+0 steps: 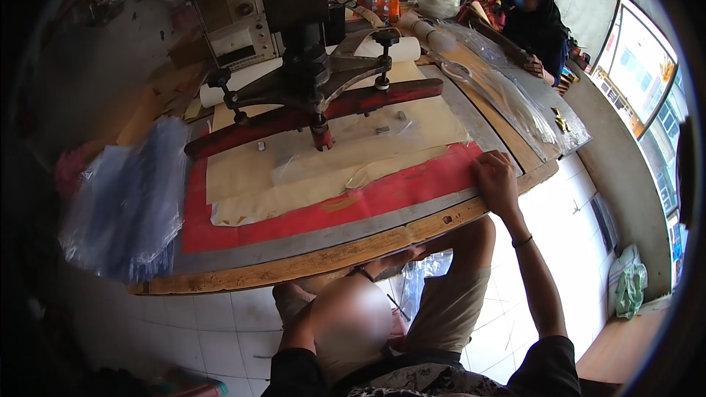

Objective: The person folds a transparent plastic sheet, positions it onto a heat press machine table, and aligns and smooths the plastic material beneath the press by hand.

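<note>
Has the red sheet [412, 187] lying flat on the surface [294, 262], on the near side of the press [305, 59], long axis running left to right, roughly parallel to the press's red bar [257, 131], right end angled slightly farther away. Grips that end, right of the press, with the right hand [497, 176], fingers bent closed at the corner. Has the left hand [399, 258] lower and nearer than the press, partly hidden; cannot tell whether open or closed.
</note>
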### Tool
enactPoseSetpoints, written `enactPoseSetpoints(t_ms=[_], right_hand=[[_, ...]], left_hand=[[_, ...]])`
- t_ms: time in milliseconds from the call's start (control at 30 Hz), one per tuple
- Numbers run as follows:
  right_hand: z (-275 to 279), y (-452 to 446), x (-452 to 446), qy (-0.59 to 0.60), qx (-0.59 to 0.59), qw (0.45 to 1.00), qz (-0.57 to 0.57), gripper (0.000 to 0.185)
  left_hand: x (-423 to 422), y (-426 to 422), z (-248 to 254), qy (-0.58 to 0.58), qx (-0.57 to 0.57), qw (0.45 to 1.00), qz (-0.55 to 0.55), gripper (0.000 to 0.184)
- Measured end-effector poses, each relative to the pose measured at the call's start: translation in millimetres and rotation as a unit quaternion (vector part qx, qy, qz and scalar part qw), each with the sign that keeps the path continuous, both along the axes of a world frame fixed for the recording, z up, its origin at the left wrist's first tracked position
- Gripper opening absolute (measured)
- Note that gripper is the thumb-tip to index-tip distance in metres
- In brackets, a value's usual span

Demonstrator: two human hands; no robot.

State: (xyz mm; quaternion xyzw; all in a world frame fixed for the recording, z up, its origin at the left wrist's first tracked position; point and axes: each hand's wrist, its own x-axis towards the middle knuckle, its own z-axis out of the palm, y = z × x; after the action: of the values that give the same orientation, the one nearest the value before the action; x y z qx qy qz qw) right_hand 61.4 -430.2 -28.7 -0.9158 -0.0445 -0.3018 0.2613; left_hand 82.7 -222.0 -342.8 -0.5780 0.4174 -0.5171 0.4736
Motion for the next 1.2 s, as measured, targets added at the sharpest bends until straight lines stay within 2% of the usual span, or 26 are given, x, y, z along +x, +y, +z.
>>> enactPoseSetpoints(t_ms=[33,67,133,233,300,333,400,433,500,567,667,733,833,867,900,967,1000,1067,1133,1200], right_hand=[[-1,-1,0,-0.001,-0.004,1.0,-0.002,0.016],[-1,-1,1,-0.002,-0.006,1.0,-0.002,0.016],[-1,0,2,-0.001,-0.007,1.0,-0.004,0.016],[0,2,-1,0.004,-0.004,1.0,-0.004,0.016],[-2,-1,0,-0.006,-0.005,1.0,-0.001,0.016],[-1,0,-1,-0.001,-0.003,1.0,-0.005,0.016],[0,1,0,0.007,0.0,1.0,-0.01,0.016],[0,2,0,0.007,-0.001,1.0,-0.009,0.016],[0,1,-1,0.007,-0.003,1.0,-0.005,0.017],[0,1,0,0.003,-0.001,1.0,-0.003,0.017],[-3,-1,0,-0.018,-0.01,1.0,0.0,0.017],[-4,-2,1,-0.027,-0.017,0.999,0.001,0.017],[-2,0,1,-0.015,-0.014,1.0,-0.001,0.017],[-1,0,1,-0.001,-0.01,1.0,-0.005,0.018],[-1,0,0,0.013,-0.006,1.0,-0.01,0.018],[0,1,-1,0.007,-0.007,1.0,-0.008,0.018],[0,1,-2,0.004,-0.008,1.0,-0.006,0.017],[0,1,-2,0.004,-0.008,1.0,-0.008,0.017],[0,2,-1,0.003,-0.007,1.0,-0.009,0.017],[2,3,-3,0.002,-0.004,1.0,-0.008,0.017]], left_hand=[[-5,4,18,0.106,-0.035,0.993,-0.037,0.033],[-17,9,53,0.313,-0.091,0.94,-0.1,0.032],[-27,13,89,0.432,-0.134,0.878,-0.159,0.031],[-26,18,69,0.384,-0.119,0.898,-0.177,0.028],[-16,26,51,0.195,-0.057,0.966,-0.161,0.03],[-11,24,15,0.14,-0.079,0.978,-0.136,0.032],[-12,20,27,0.231,-0.087,0.965,-0.085,0.034],[-18,12,32,0.376,-0.07,0.922,-0.057,0.034],[-29,10,79,0.479,-0.107,0.866,-0.095,0.033],[-32,14,113,0.404,-0.214,0.861,-0.224,0.03],[-33,4,83,0.478,-0.271,0.811,-0.199,0.026],[-22,-5,51,0.471,-0.297,0.798,-0.231,0.023],[-12,-14,21,0.326,-0.219,0.903,-0.175,0.016],[-9,-13,20,0.212,-0.156,0.955,-0.141,0.016],[-16,-12,30,0.321,-0.226,0.908,-0.144,0.016],[-28,-12,48,0.506,-0.375,0.753,-0.191,0.017],[-34,-12,54,0.525,-0.405,0.723,-0.195,0.017],[-40,-11,52,0.554,-0.429,0.686,-0.197,0.021],[-54,-5,41,0.577,-0.418,0.674,-0.195,0.028],[-61,2,21,0.562,-0.377,0.723,-0.14,0.033]])
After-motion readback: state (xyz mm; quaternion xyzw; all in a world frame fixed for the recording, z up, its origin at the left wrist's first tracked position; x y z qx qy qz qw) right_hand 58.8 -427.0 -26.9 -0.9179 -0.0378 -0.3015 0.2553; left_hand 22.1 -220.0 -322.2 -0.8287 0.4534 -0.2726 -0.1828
